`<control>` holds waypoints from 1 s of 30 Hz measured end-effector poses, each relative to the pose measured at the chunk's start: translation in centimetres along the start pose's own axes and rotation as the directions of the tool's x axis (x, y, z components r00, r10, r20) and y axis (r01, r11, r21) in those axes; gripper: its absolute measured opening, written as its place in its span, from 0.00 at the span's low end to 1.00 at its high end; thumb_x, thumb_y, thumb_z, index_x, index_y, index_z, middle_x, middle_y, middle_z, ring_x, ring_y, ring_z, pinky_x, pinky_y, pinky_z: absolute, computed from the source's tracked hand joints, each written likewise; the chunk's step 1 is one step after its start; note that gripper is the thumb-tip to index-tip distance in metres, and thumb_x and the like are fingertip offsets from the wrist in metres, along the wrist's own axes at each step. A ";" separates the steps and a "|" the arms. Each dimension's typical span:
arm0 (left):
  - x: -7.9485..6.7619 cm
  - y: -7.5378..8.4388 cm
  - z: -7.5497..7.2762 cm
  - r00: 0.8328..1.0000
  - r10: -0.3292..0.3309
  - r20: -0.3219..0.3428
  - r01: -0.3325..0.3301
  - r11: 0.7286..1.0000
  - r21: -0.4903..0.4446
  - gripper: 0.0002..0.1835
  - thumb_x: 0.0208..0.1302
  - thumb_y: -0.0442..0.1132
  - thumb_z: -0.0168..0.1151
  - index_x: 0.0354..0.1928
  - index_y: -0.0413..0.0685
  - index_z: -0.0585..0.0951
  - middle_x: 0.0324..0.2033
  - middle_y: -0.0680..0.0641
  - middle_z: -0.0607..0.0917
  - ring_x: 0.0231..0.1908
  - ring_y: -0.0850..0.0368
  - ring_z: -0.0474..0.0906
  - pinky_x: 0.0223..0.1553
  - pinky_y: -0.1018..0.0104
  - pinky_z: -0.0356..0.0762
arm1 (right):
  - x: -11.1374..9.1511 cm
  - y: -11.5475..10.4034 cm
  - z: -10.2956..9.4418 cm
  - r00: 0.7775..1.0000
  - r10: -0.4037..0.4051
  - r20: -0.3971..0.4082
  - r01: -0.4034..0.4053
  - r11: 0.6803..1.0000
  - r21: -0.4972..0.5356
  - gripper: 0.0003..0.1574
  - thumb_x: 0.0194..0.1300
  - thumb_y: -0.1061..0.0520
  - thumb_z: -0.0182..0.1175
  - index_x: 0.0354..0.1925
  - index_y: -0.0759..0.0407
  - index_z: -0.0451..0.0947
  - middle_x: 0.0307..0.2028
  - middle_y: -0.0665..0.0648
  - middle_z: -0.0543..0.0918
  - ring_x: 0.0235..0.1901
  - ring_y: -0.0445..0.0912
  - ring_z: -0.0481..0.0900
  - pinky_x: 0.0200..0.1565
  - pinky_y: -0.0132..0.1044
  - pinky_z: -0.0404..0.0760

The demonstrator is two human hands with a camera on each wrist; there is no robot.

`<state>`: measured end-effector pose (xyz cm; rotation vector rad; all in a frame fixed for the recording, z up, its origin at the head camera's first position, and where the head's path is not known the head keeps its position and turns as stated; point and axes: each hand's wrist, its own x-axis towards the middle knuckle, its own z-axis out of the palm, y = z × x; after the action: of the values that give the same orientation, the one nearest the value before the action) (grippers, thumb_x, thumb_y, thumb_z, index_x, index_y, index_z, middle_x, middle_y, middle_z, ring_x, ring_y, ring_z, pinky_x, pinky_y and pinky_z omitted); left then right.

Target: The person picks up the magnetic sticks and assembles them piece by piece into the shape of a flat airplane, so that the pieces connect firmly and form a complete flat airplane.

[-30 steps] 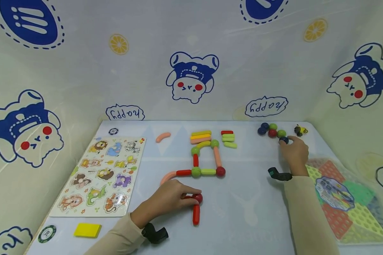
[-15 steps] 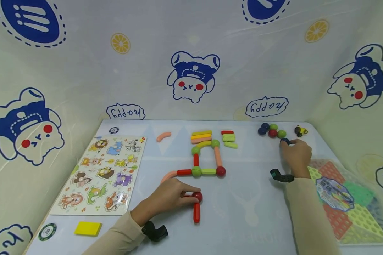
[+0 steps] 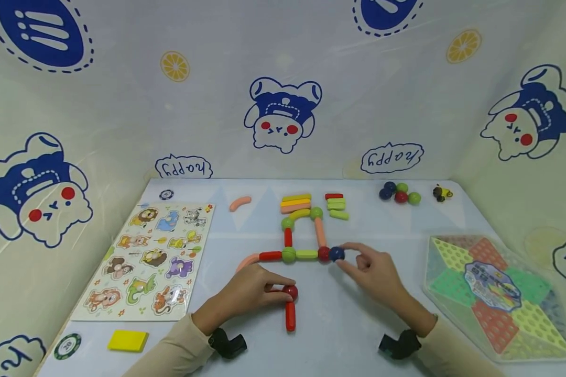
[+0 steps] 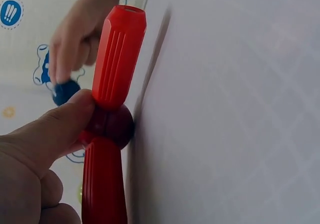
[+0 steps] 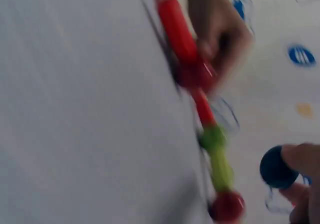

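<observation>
My left hand [image 3: 247, 293] pinches a dark red ball [image 3: 290, 292] between thumb and finger, low over the table. One red rod [image 3: 290, 317] points from that ball toward me; another red rod [image 4: 105, 184] shows in the left wrist view. My right hand [image 3: 374, 275] holds a dark blue ball [image 3: 337, 254] between thumb and fingertip. In the head view it appears beside the red corner ball [image 3: 324, 254] of a rod-and-ball frame; the right wrist view shows the blue ball raised and apart. Red, green, yellow and pink rods with green balls [image 3: 289, 255] form the frame.
Behind the frame lie stacked yellow and pink rods [image 3: 296, 203] and short green and red rods [image 3: 336, 206]. Loose balls [image 3: 400, 197] and a yellow-black toy [image 3: 442, 192] sit back right. An animal board [image 3: 146, 262] lies left, a clear mosaic box [image 3: 497, 298] right.
My right hand has taken the dark blue ball from the group at the back right and carried it left and nearer, beside the frame. The left hand stays in place.
</observation>
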<state>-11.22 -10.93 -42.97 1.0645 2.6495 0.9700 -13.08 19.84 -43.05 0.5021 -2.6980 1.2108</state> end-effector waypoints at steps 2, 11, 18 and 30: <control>0.0 -0.1 0.0 1.000 0.009 -0.004 -0.009 1.000 -0.005 0.21 0.56 0.58 0.63 0.50 0.63 0.83 0.34 0.67 0.84 0.26 0.76 0.72 0.22 0.75 0.65 | -1.6 -1.3 1.5 0.994 -0.087 0.064 0.082 0.994 0.072 0.19 0.57 0.40 0.64 0.47 0.38 0.77 0.10 0.42 0.60 0.10 0.36 0.57 0.12 0.30 0.57; 0.1 -0.3 0.1 1.000 0.011 -0.020 -0.012 1.000 -0.013 0.20 0.56 0.58 0.62 0.50 0.62 0.83 0.36 0.65 0.84 0.25 0.76 0.72 0.21 0.75 0.64 | -6.0 -3.8 5.7 0.880 -0.424 0.215 0.314 0.858 0.407 0.22 0.57 0.56 0.67 0.50 0.48 0.76 0.13 0.43 0.59 0.13 0.28 0.54 0.12 0.24 0.53; -0.1 -0.6 0.4 1.000 -0.010 -0.023 0.010 1.000 -0.027 0.20 0.57 0.59 0.61 0.50 0.64 0.83 0.37 0.67 0.84 0.20 0.75 0.69 0.18 0.74 0.60 | -6.9 -4.0 6.7 0.822 -0.498 0.278 0.373 0.838 0.397 0.23 0.59 0.54 0.66 0.53 0.47 0.74 0.14 0.43 0.60 0.15 0.26 0.55 0.13 0.21 0.54; 0.1 -0.4 0.3 0.999 0.018 -0.029 -0.018 1.000 0.016 0.19 0.57 0.57 0.62 0.50 0.64 0.83 0.24 0.70 0.81 0.16 0.72 0.64 0.18 0.74 0.59 | -7.0 -3.9 7.1 0.764 -0.590 0.261 0.531 0.805 0.265 0.24 0.59 0.51 0.65 0.54 0.49 0.75 0.14 0.41 0.64 0.17 0.22 0.55 0.15 0.17 0.53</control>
<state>-11.44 -10.94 -43.44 1.0879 2.6793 0.9778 -5.12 13.77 -46.87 1.5447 -2.3722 1.2581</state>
